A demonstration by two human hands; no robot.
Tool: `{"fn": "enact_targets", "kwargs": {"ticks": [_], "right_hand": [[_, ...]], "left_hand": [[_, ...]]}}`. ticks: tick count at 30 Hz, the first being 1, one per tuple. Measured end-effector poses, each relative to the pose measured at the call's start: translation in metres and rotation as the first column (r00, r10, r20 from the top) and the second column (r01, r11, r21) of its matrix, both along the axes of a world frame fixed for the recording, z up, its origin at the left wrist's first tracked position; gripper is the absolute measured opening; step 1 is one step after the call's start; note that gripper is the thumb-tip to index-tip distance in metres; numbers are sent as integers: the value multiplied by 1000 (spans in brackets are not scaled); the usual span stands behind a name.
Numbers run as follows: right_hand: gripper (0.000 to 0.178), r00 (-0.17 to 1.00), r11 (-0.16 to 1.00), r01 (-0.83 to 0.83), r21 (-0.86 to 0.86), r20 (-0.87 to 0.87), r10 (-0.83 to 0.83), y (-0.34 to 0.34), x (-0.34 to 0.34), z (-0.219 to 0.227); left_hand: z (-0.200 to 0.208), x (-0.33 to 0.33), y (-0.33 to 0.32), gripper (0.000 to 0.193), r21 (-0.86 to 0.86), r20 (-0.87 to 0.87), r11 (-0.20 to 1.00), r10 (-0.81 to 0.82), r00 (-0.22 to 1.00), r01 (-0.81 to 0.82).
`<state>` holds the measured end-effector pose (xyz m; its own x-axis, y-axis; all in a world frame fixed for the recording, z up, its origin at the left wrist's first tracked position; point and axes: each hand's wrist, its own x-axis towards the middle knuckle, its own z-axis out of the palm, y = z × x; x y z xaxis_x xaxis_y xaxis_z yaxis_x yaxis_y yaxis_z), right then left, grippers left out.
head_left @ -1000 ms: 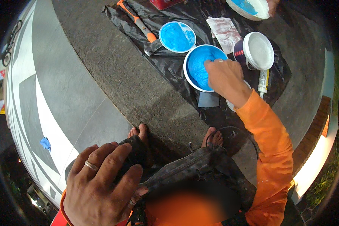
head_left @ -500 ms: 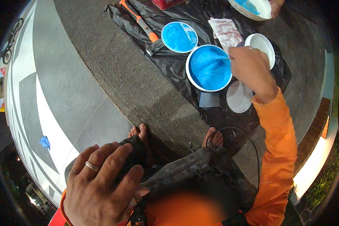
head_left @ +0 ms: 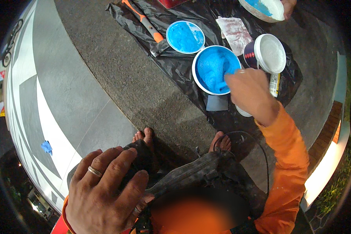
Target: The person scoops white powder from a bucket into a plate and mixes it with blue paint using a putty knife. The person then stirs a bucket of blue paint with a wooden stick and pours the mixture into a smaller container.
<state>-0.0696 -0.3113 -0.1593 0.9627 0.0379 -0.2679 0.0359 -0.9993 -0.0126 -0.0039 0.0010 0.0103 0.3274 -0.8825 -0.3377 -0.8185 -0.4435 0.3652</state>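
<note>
My right hand (head_left: 253, 93) is closed over the near right rim of a white tub (head_left: 194, 72) of thick blue paste (head_left: 214, 70). It grips a thin stick, now almost wholly hidden by the fingers. Swirled ridges mark the paste's surface. Partly under my right forearm's reach, a translucent round lid (head_left: 243, 111) lies beside a small grey square sheet (head_left: 217, 103). My left hand (head_left: 105, 187), with a ring on one finger, rests palm down over my left knee, fingers stretched and holding nothing. A blue-smeared lid (head_left: 185, 37) touches the tub's far left side.
A hammer (head_left: 149, 28), a stained whitish cloth (head_left: 234, 34), a dark tub with whitish contents (head_left: 271, 54) and a yellow-white tube (head_left: 274, 85) lie on black plastic sheeting (head_left: 171, 72). Another person's hand (head_left: 288, 7) holds a bowl (head_left: 263, 13). A cable (head_left: 267, 163) loops by my right foot.
My right hand has swept nearer and slightly left, from the tub's far right rim to its near right. The paste's swirl has shifted. The left hand stays put.
</note>
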Motion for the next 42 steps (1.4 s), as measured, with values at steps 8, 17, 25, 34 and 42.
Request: {"fn": "enact_targets", "kwargs": {"ticks": [8,17,25,34,42], "right_hand": [[10,991,988,134,-74,34,-132,-12,20,-32],[11,984,985,126,-118,143,-108,-26,25,52],[6,996,994,-10,-108,-90,0,-10,17,12],[9,996,992,84,-99,18,-83,-12,21,-38],[11,982,982,153,-107,131,-139,-33,36,17]], "left_hand": [[1,-2,-2,46,-2,-1,1000,-1,1000,1],[2,1,-2,45,12,7,1000,11,1000,-11],[-1,3,-3,46,-14,-7,1000,21,1000,-22],[3,-3,-1,45,-17,7,1000,1,1000,-1],[3,-5,0,44,-30,22,1000,-5,1000,5]]}}
